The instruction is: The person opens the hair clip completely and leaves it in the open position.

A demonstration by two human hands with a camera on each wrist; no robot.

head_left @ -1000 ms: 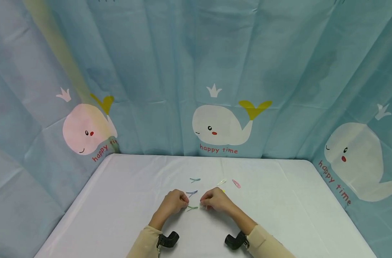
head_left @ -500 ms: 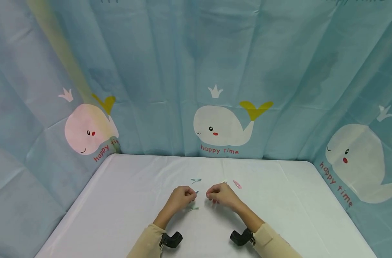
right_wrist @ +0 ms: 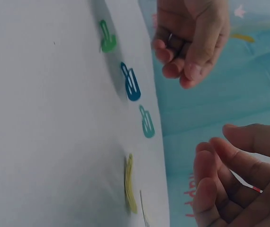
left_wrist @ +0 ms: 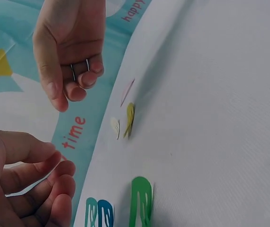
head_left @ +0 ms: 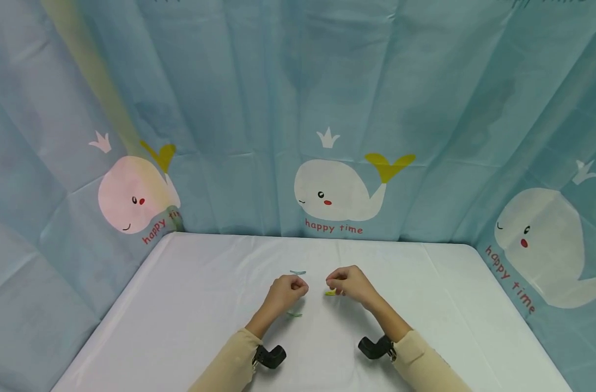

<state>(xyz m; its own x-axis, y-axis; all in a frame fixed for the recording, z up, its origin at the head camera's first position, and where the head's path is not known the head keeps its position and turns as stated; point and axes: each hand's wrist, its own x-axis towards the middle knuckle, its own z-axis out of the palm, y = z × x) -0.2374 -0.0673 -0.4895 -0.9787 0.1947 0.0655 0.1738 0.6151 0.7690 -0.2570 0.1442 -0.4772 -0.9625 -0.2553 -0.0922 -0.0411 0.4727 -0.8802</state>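
Observation:
My left hand hovers over the left row of snap hair clips, fingers curled loosely with thumb and index tips close together, holding nothing visible. That row has a teal clip, a blue clip hidden by the hand in the head view, and a green clip. Opposite, my right hand hangs above the other row with loosely bent fingers and a gap between thumb and index finger. Below it lies a yellow clip. A white clip and a pink clip show in the left wrist view.
A white cloth covers the table. Behind it and at both sides hangs a blue curtain printed with whales. Black wrist cameras stick out inward from both beige sleeves.
Both hands have moved forward across the table, away from the body, and slightly right. The left hand has passed from the green clip over the blue one. The clips stay on the table.

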